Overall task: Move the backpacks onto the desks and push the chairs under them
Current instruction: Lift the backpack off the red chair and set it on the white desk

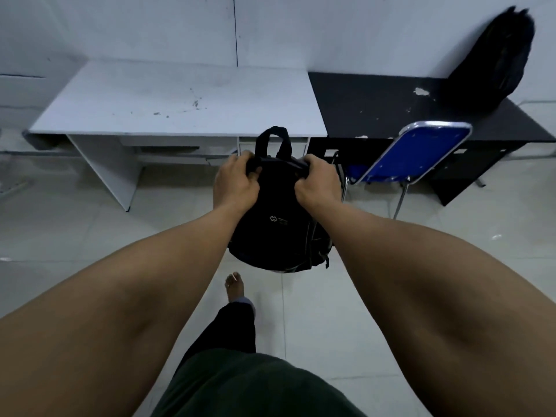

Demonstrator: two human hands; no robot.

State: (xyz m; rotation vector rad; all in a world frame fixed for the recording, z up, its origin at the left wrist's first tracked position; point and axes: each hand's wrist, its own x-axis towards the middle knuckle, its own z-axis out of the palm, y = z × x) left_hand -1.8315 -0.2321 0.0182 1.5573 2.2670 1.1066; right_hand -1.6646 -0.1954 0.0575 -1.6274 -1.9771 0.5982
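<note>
A black backpack (281,227) hangs in the air in front of me, above the tiled floor. My left hand (234,183) grips its top left corner and my right hand (319,182) grips its top right corner. Its carry loop sticks up between my hands. Ahead stands a white desk (168,100), and to its right a black desk (376,106). A second black backpack (496,61) leans against the wall on the black desk. A blue chair (412,152) with metal legs stands tucked at the black desk's front edge.
White walls rise behind both desks. Light floor tiles (75,230) stretch between me and the desks. My bare foot (234,285) is on the floor below the held backpack. A white power strip lies at the far left edge.
</note>
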